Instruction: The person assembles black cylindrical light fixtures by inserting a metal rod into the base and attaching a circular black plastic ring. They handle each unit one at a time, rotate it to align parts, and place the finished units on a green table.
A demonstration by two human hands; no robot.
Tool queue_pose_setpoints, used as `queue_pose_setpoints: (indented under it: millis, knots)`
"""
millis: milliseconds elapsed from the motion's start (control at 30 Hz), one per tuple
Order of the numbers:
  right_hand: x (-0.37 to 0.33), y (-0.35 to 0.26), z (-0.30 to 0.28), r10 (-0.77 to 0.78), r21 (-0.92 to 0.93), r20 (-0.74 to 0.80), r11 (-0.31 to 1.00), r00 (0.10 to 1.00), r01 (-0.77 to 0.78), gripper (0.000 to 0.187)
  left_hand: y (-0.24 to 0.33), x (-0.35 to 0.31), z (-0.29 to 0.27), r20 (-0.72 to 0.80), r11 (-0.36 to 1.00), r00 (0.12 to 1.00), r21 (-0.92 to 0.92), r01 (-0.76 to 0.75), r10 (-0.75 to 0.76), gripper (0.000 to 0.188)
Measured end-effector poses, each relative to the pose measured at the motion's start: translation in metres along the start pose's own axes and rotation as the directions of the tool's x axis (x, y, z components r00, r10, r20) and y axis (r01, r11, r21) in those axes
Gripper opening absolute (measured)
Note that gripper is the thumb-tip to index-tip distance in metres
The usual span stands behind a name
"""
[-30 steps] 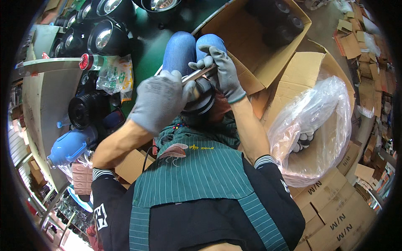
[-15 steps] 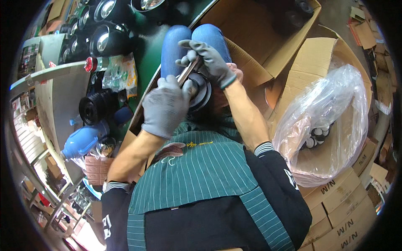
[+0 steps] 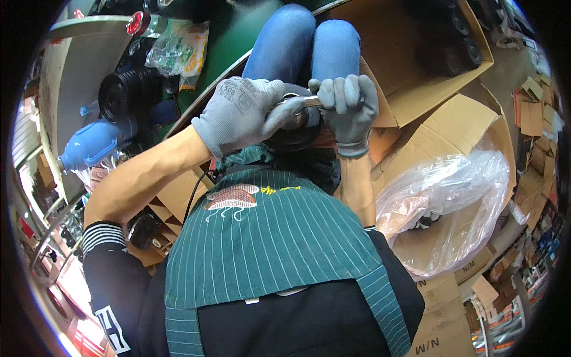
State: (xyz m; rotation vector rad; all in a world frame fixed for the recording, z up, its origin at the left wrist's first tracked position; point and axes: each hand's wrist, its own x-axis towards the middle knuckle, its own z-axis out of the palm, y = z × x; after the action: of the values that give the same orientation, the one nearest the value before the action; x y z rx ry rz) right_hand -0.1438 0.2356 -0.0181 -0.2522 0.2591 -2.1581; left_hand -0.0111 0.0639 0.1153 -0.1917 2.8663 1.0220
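Both my hands wear grey gloves and grip a shiny metal bar-shaped tool (image 3: 311, 101), whose exact kind I cannot make out. My left hand (image 3: 247, 113) is closed round its left end, thumb stretched along it. Fingers curled, my right hand (image 3: 348, 110) holds the other end. Below the bar, close against my apron (image 3: 273, 232), sits a black round part (image 3: 294, 138) with a raised middle. My hands and the bar partly cover it. Whether the bar's left end touches the part is hidden by my left glove.
A large open carton (image 3: 410, 98) with dark round parts stands ahead right. Nearer is another carton (image 3: 452, 128) lined with clear plastic (image 3: 476, 202). At left, on a green table (image 3: 229, 44), lie a plastic bag (image 3: 181, 50), stacked black rings (image 3: 122, 95) and a blue bottle (image 3: 98, 143).
The bar has swung from slanting to nearly level. My right hand has moved right and nearer my body, its fingers now curled round the bar. The view has shifted too.
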Motion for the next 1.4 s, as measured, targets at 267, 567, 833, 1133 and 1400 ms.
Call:
queue_pose_setpoints:
  millis: [267, 567, 833, 1133, 1400]
  knots:
    - [-0.052, 0.027, 0.033, -0.343, -0.727, 0.017, 0.641, 0.939, 0.247, 0.04, -0.093, 0.047, -0.004, 0.038, 0.876, 0.875, -0.015, -0.482, 0.482, 0.021]
    - [-0.032, 0.01, 0.053, -0.344, -0.741, 0.086, 0.605, 0.935, 0.29, 0.03, -0.122, 0.09, 0.006, -0.034, 0.808, 0.816, -0.121, -0.576, 0.577, 0.023]
    - [-0.054, 0.006, 0.063, 0.048, -0.937, -0.088, -0.344, 0.995, -0.066, 0.123, -0.169, -0.001, 0.007, -0.446, 0.906, 0.818, -0.372, 0.201, -0.364, 0.054]
    - [-0.052, -0.004, 0.092, -0.049, -0.961, 0.013, -0.278, 0.999, -0.001, 0.102, -0.26, 0.008, 0.041, -0.408, 0.745, 0.639, -0.187, 0.64, -0.652, 0.072]
    - [0.006, -0.041, 0.086, -0.292, -0.781, -0.254, 0.624, 0.922, -0.018, 0.077, -0.128, -0.05, -0.02, -0.546, 0.874, 0.683, 0.275, -0.401, 0.485, 0.069]
